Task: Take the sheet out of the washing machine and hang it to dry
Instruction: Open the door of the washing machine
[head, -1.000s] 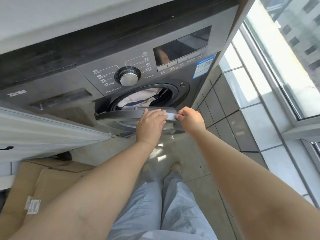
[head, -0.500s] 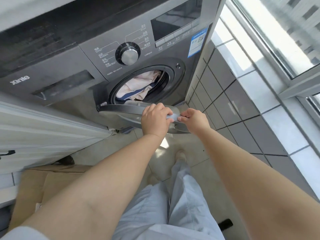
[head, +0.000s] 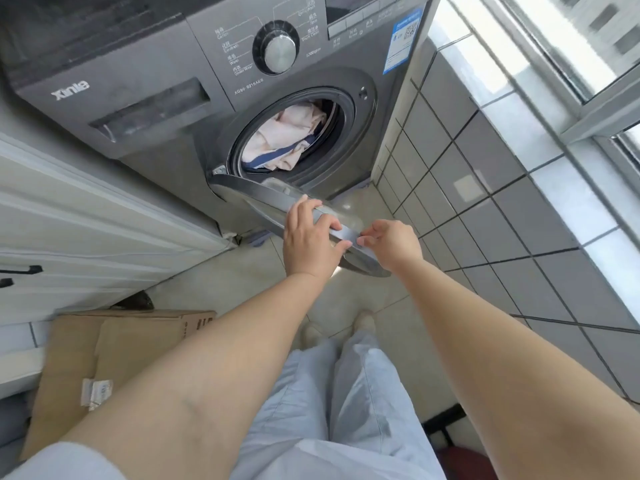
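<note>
Head view: step in hand looks like opening door of washing machine. Left hand grips door edge; right hand pinches rim, fingers curled. Sheet bunched in drum, untouched. Next: swing door wide, reach in. Tiled wall close on right; floor open below door

I see a flattened cardboard box on the floor lower left, white label stuck on it. White panelled door left. Grey tiled wall right, window above it. Dark object bottom right, can't identify.
</note>
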